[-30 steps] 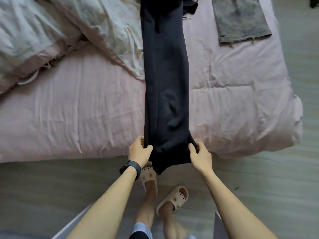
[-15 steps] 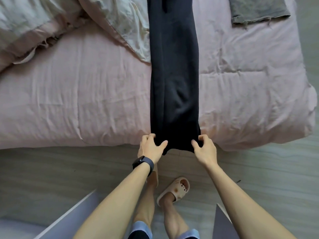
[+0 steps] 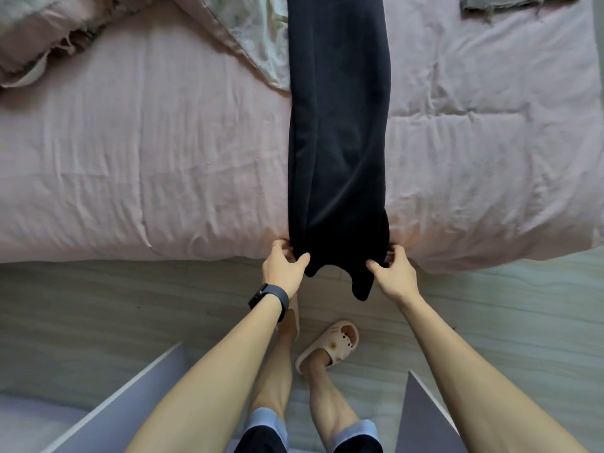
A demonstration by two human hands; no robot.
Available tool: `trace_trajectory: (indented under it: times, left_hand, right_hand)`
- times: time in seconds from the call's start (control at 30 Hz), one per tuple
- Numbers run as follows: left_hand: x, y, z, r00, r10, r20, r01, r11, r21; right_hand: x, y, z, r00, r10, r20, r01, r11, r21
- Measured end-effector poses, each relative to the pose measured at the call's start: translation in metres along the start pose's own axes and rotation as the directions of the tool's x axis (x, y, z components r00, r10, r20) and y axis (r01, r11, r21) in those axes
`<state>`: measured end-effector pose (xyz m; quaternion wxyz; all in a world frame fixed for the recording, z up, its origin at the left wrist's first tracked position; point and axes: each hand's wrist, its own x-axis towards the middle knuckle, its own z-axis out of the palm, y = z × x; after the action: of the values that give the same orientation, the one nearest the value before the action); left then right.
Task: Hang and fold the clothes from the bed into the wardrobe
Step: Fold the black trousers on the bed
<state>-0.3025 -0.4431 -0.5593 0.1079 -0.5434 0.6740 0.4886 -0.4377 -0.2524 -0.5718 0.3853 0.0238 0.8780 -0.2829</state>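
Both hands are sitting closer to the mattress edge than a second ago, and the hem that was drooping toward the floor is now being held nearly level with the bed (image 3: 130, 158). Working from the left: a crumpled quilt (image 3: 39, 34) is lying at the far left corner, well apart from the work. The left hand (image 3: 284, 269), wearing a dark wristband (image 3: 268, 297), is pinching the near left corner of the black garment (image 3: 338, 125) between thumb and curled fingers. The garment is lying as one long narrow strip, its long axis running straight away from the person, the far end leaving the frame. The right hand (image 3: 397, 276) is pinching the near right corner likewise, a small tail of cloth hanging beside it. Neither hand is nearer; they are flanking the hem evenly. Judgement: the coming fold is likely carrying this near end away along that axis. A grey garment (image 3: 510, 1) is waiting at the far right.
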Motion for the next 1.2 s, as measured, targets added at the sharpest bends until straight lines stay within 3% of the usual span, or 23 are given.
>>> trace_trajectory:
  times: [0.13,0.2,0.3,0.4,0.6,0.77,0.93,1.07,1.13,1.2]
  left_hand:
    - [-0.008,-0.005,0.003,0.999,0.033,0.028,-0.036,0.992,0.121]
    - [-0.018,-0.008,-0.001,0.996,0.004,0.085,-0.009,0.999,0.052]
    - [-0.037,-0.012,-0.015,0.984,-0.042,0.173,0.058,0.994,-0.09]
    - [-0.062,-0.006,-0.036,0.973,-0.057,0.226,0.085,0.99,-0.114]
    - [-0.115,0.016,-0.074,0.952,-0.056,0.302,0.103,0.985,-0.141]
    - [-0.153,0.029,-0.092,0.972,-0.046,0.231,0.099,0.969,-0.224]
    - [-0.179,0.033,-0.108,0.997,-0.043,0.065,0.042,0.999,0.023]
    - [-0.202,0.042,-0.118,0.986,-0.112,0.12,0.114,0.994,-0.004]
    - [-0.213,0.046,-0.123,0.985,-0.069,0.158,0.086,0.991,-0.104]
    - [-0.224,0.052,-0.129,0.98,-0.009,0.197,0.036,0.99,-0.133]
  right_hand:
    - [-0.01,0.007,0.012,1.0,-0.027,0.014,0.028,0.994,-0.108]
    - [-0.025,0.008,0.012,0.999,-0.044,-0.028,0.041,0.993,-0.114]
    - [-0.055,0.004,0.003,0.999,-0.04,-0.037,0.04,0.999,-0.017]
    - [-0.088,-0.006,-0.019,1.0,-0.006,0.028,0.003,0.994,0.11]
    - [-0.143,-0.02,-0.074,0.986,-0.031,0.164,0.004,0.987,0.162]
    - [-0.165,-0.027,-0.103,0.994,-0.057,0.092,0.032,0.967,0.253]
    - [-0.187,-0.023,-0.113,1.0,0.025,0.003,-0.026,0.991,0.131]
    - [-0.209,-0.025,-0.114,0.995,0.086,0.051,-0.096,0.967,0.238]
    - [-0.217,-0.025,-0.114,0.991,0.071,0.114,-0.107,0.931,0.348]
    - [-0.226,-0.025,-0.118,0.996,0.033,0.086,-0.063,0.925,0.374]
